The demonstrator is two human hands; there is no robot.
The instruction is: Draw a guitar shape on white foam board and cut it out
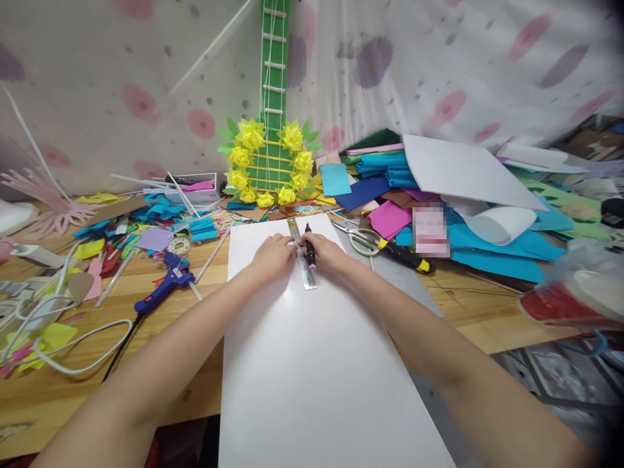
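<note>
A large white board (297, 364) lies lengthwise on the table, its near end reaching toward my body. On its far part rests a metal ruler (307, 276), pointing away from me. My left hand (274, 257) presses on the ruler's left side with bent fingers, holding it against the board. In my right hand (327, 252) is a dark marker pen (311, 249) with pink ends, gripped just right of the ruler. The pen's writing tip and any mark under my fingers cannot be made out.
A blue glue gun (168, 283) and its cord lie left of the board. Scissors (363, 242) and a yellow-black cutter (407, 255) are to the right. Behind stands a green guitar shape with yellow paper flowers (251, 134). Coloured paper (375, 166) is piled at the back right.
</note>
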